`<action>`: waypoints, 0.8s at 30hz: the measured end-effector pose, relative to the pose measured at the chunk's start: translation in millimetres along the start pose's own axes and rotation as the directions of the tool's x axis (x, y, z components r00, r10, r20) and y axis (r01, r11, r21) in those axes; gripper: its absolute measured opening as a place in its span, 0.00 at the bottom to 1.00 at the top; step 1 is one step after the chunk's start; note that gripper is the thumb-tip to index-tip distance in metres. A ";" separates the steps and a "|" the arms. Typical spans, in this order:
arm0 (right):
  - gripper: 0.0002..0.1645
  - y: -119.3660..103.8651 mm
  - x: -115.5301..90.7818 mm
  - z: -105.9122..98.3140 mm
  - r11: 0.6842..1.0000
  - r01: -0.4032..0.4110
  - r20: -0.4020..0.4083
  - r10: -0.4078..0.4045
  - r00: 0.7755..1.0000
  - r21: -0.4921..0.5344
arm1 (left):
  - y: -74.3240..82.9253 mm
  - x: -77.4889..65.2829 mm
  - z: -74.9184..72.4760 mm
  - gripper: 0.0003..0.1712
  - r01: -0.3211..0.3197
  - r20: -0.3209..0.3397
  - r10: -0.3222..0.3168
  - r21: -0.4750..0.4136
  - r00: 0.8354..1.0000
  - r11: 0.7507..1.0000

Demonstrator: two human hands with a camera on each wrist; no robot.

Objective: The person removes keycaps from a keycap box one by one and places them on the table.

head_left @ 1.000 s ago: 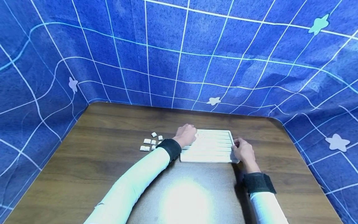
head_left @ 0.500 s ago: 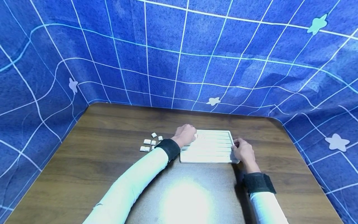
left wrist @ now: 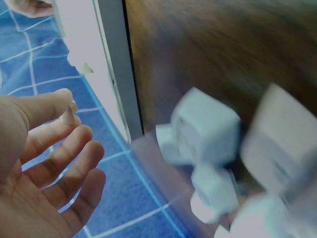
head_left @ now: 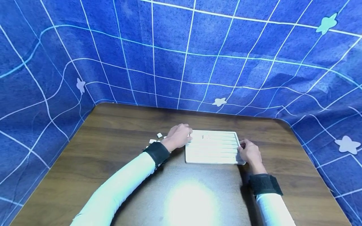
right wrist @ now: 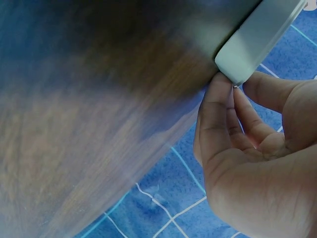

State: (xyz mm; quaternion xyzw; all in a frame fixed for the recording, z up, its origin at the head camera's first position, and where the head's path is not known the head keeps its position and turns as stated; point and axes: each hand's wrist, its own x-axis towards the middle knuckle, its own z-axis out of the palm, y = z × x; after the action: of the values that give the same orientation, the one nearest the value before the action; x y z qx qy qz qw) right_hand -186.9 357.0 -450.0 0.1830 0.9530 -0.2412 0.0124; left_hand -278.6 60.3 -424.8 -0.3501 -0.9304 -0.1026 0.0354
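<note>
A flat white tray with raised ridges in rows [head_left: 212, 150] lies on the wooden table. My left hand [head_left: 178, 135] is over the table at the tray's left edge, fingers loosely bent. In the left wrist view its thumb is close to the index fingertip; I make out no clear object between them. A small white piece [head_left: 205, 137] sits in an upper row of the tray. My right hand [head_left: 250, 152] pinches the tray's right edge between thumb and fingers, as the right wrist view also shows at the tray corner [right wrist: 242, 59].
Several small white blocks [head_left: 159, 135] lie on the table left of the tray, partly hidden by my left wrist. Blurred white blocks [left wrist: 203, 126] appear close up in the left wrist view. A blue curtain [head_left: 169, 62] with white lines and stars surrounds the table.
My left hand has moved left, off the tray's upper rows to its left edge, leaving the small white piece there uncovered. The right hand keeps its grip on the tray. The view shifted slightly.
</note>
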 end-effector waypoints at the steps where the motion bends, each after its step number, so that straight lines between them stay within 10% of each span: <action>1: 0.19 0.1 -0.1 -0.3 1.000 -0.004 0.002 0.004 1.000 -0.002 | -1.8 -4.5 -2.1 0.10 -0.004 -0.008 0.004 -0.003 1.000 1.000; 12: 0.18 2.1 -1.0 -0.6 0.999 -0.006 -0.004 0.006 1.000 -0.037 | -10.6 -55.7 -20.1 0.09 -0.065 -0.043 0.064 -0.030 0.997 0.997; 24: 0.20 -2.1 -1.9 -3.3 0.999 0.007 0.004 -0.007 1.000 -0.036 | -27.7 -94.7 -15.6 0.10 0.006 0.009 -0.006 -0.028 1.000 1.000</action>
State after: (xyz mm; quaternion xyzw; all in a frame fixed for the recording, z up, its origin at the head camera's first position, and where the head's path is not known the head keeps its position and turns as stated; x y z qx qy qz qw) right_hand -185.7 356.1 -445.9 0.1790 0.9578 -0.2243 0.0167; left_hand -225.8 -24.3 -427.2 -0.3482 -0.9300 -0.1144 0.0262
